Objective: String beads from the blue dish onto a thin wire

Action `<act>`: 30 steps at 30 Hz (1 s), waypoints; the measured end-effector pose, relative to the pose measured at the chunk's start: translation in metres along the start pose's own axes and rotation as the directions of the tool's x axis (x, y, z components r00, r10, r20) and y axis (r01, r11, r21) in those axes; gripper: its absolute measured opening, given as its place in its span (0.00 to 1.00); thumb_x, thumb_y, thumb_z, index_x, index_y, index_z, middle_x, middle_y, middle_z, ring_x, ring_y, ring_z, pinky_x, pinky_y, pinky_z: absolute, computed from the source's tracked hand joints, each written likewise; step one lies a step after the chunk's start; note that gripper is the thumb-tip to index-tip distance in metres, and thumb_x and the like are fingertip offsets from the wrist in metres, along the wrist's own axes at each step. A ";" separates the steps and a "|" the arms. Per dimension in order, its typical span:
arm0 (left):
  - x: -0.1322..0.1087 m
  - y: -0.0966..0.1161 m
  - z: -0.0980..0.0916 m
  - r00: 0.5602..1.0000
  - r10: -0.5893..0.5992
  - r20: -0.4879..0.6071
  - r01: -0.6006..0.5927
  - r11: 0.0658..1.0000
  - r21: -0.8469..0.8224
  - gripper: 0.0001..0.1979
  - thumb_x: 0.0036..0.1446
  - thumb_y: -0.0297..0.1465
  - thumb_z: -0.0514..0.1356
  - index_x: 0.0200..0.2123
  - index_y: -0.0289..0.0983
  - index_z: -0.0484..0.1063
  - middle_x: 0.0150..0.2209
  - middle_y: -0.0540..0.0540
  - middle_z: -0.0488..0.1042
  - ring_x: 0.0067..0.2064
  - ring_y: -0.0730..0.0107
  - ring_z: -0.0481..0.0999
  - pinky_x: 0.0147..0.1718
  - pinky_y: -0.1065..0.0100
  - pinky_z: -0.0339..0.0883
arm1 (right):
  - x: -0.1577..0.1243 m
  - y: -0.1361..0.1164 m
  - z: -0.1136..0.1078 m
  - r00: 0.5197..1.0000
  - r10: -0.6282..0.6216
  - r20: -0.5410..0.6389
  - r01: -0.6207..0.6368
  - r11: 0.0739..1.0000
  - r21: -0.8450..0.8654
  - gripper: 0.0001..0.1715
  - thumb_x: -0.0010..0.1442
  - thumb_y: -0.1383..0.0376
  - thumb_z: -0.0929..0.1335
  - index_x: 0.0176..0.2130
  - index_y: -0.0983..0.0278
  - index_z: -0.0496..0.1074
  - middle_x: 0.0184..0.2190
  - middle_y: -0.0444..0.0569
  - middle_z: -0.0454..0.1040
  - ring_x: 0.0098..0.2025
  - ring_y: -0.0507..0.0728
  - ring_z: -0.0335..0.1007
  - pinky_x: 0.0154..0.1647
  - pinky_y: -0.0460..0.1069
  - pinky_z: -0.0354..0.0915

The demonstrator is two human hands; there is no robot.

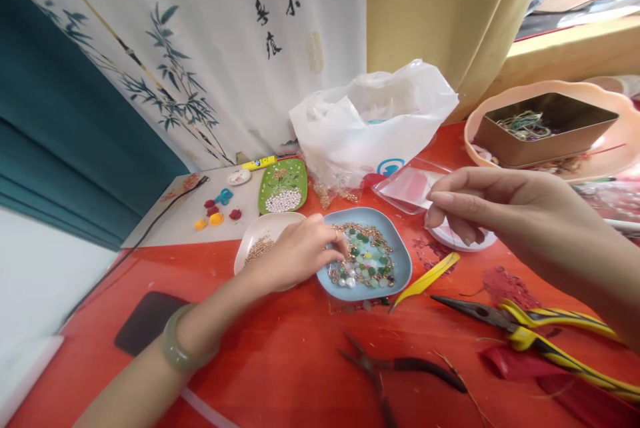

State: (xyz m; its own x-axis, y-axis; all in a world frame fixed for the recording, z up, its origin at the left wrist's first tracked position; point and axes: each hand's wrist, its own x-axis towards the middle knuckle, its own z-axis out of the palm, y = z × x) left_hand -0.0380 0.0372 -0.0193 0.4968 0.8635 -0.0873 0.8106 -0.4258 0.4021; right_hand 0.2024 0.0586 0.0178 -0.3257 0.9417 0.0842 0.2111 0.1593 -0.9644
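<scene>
My left hand (311, 247), with a green bangle (181, 341) on its wrist, reaches over the left side of a blue tray (403, 261). Its fingertips come together at the mixed green, white and gold beads (367, 256); what they hold, if anything, is hidden. Higher up on the right, my right hand (480, 205) is closed in a pinch on a thin strand, hardly visible, above a round white lid or dish (483, 241). Yellow tweezers (427, 278) lie between the tray and the yellow-handled pliers (520, 328).
Dark-handled pliers (380, 365) lie in front. A pale dish of gold beads (257, 249) and a green tray (283, 175) stand left of a white plastic bag (375, 121). At the right back, a peach basin (555, 85) holds an open box (550, 131). A black pad (147, 321) lies left.
</scene>
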 end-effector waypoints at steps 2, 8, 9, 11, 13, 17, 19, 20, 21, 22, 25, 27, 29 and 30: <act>-0.001 0.004 0.000 1.000 -0.010 -0.027 0.007 0.996 -0.088 0.06 0.55 0.29 0.56 0.31 0.40 0.74 0.32 0.50 0.74 0.38 0.68 0.68 0.36 0.67 0.59 | 0.000 0.001 0.000 1.000 0.011 0.019 -0.011 1.000 0.012 0.16 0.51 0.53 0.69 0.24 0.63 0.73 0.14 0.41 0.65 0.16 0.45 0.57 0.16 0.43 0.51; -0.001 0.013 0.009 0.995 -0.020 -0.096 0.000 0.978 -0.208 0.05 0.55 0.27 0.57 0.32 0.40 0.73 0.35 0.51 0.76 0.41 0.67 0.67 0.39 0.67 0.61 | 0.000 0.002 -0.001 0.999 0.028 0.034 -0.030 0.998 0.060 0.15 0.51 0.53 0.70 0.26 0.63 0.73 0.14 0.40 0.64 0.16 0.45 0.58 0.15 0.42 0.52; -0.002 0.014 0.010 0.996 -0.001 -0.094 -0.018 0.979 -0.203 0.05 0.55 0.27 0.57 0.32 0.40 0.73 0.35 0.51 0.76 0.42 0.67 0.67 0.40 0.67 0.61 | -0.001 0.002 0.000 0.999 0.022 0.030 -0.023 0.998 0.056 0.15 0.50 0.53 0.70 0.26 0.63 0.73 0.14 0.41 0.64 0.16 0.45 0.58 0.14 0.42 0.52; -0.002 0.015 0.012 0.996 0.029 -0.084 -0.045 0.981 -0.190 0.05 0.56 0.27 0.57 0.33 0.40 0.74 0.36 0.51 0.76 0.42 0.67 0.67 0.40 0.67 0.61 | -0.001 0.001 0.000 1.000 0.006 0.019 -0.007 0.999 0.051 0.15 0.50 0.54 0.70 0.25 0.64 0.73 0.15 0.41 0.64 0.16 0.45 0.58 0.14 0.42 0.53; -0.003 0.016 0.014 0.996 0.040 -0.081 -0.054 0.981 -0.184 0.07 0.56 0.27 0.56 0.33 0.40 0.74 0.36 0.50 0.76 0.42 0.68 0.68 0.40 0.67 0.61 | -0.001 0.001 0.000 1.000 -0.007 0.013 0.007 0.998 0.057 0.15 0.50 0.54 0.70 0.25 0.63 0.73 0.15 0.41 0.65 0.16 0.46 0.58 0.14 0.42 0.53; -0.003 0.014 0.015 0.997 0.001 -0.079 -0.016 0.982 -0.189 0.06 0.55 0.27 0.58 0.34 0.40 0.74 0.36 0.51 0.76 0.41 0.67 0.68 0.40 0.66 0.61 | -0.001 0.000 -0.001 1.000 -0.016 0.009 0.015 0.998 0.067 0.14 0.50 0.54 0.70 0.25 0.63 0.73 0.14 0.41 0.64 0.15 0.46 0.57 0.13 0.42 0.53; -0.003 0.013 0.016 0.996 -0.036 -0.079 0.021 0.982 -0.187 0.05 0.54 0.28 0.58 0.33 0.40 0.74 0.35 0.51 0.76 0.40 0.66 0.68 0.39 0.65 0.61 | -0.001 0.000 -0.001 1.000 -0.023 0.007 0.023 0.998 0.060 0.14 0.51 0.55 0.69 0.24 0.63 0.73 0.14 0.41 0.64 0.15 0.46 0.57 0.13 0.42 0.53; -0.003 0.012 0.017 0.996 -0.046 -0.079 0.031 0.983 -0.183 0.05 0.54 0.28 0.58 0.32 0.40 0.74 0.35 0.50 0.76 0.40 0.66 0.68 0.40 0.65 0.61 | -0.001 0.000 -0.001 1.000 -0.027 0.008 0.026 0.998 0.056 0.15 0.51 0.55 0.69 0.24 0.63 0.73 0.14 0.41 0.64 0.15 0.46 0.57 0.13 0.42 0.52; -0.003 0.011 0.017 0.996 -0.049 -0.077 0.035 0.983 -0.178 0.05 0.54 0.29 0.58 0.32 0.40 0.74 0.34 0.50 0.76 0.40 0.66 0.68 0.40 0.65 0.61 | -0.001 -0.001 -0.001 1.000 -0.031 0.007 0.030 0.998 0.052 0.15 0.51 0.55 0.69 0.24 0.63 0.73 0.14 0.41 0.64 0.15 0.46 0.57 0.13 0.42 0.52; -0.003 0.010 0.017 0.996 -0.045 -0.073 0.032 0.985 -0.172 0.05 0.55 0.29 0.58 0.32 0.41 0.75 0.34 0.50 0.76 0.40 0.66 0.68 0.40 0.65 0.61 | -0.001 -0.001 -0.001 0.999 -0.032 0.008 0.031 0.998 0.051 0.15 0.51 0.54 0.69 0.24 0.64 0.73 0.14 0.41 0.64 0.15 0.46 0.57 0.13 0.42 0.52; -0.003 0.009 0.017 0.997 -0.040 -0.064 0.029 0.988 -0.154 0.07 0.56 0.28 0.56 0.35 0.41 0.75 0.35 0.50 0.76 0.42 0.65 0.68 0.41 0.64 0.62 | -0.002 -0.002 0.000 1.000 -0.007 0.007 0.007 0.999 0.053 0.15 0.51 0.54 0.69 0.25 0.64 0.72 0.14 0.41 0.64 0.16 0.46 0.57 0.15 0.43 0.53; -0.002 0.010 0.016 0.997 -0.040 -0.073 0.029 0.989 -0.142 0.08 0.56 0.28 0.56 0.37 0.41 0.75 0.37 0.49 0.76 0.42 0.65 0.68 0.41 0.64 0.62 | -0.002 -0.002 0.000 1.000 0.012 0.015 -0.013 0.998 0.054 0.16 0.51 0.54 0.69 0.25 0.64 0.72 0.15 0.41 0.64 0.16 0.46 0.57 0.15 0.43 0.54; -0.001 0.013 0.015 0.997 -0.021 -0.077 0.011 0.992 -0.124 0.07 0.56 0.28 0.57 0.37 0.41 0.74 0.37 0.49 0.76 0.42 0.64 0.67 0.41 0.64 0.62 | -0.002 -0.002 -0.001 0.999 0.018 0.027 -0.019 0.998 0.055 0.16 0.51 0.53 0.69 0.25 0.65 0.72 0.15 0.41 0.64 0.17 0.46 0.57 0.15 0.43 0.53; 0.000 0.015 0.015 0.998 0.001 -0.069 -0.009 0.994 -0.113 0.07 0.55 0.28 0.57 0.36 0.40 0.75 0.37 0.50 0.76 0.42 0.64 0.67 0.40 0.64 0.62 | -0.002 -0.001 -0.001 0.999 0.017 0.032 -0.019 0.998 0.057 0.17 0.51 0.53 0.69 0.25 0.64 0.72 0.15 0.41 0.64 0.17 0.46 0.57 0.15 0.43 0.53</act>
State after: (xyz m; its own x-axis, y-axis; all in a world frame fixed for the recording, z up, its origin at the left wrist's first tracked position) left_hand -0.0208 0.0265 -0.0269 0.4751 0.8796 -0.0236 0.7658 -0.4000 0.5036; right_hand 0.2039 0.0572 0.0193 -0.3513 0.9343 0.0600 0.1647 0.1248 -0.9784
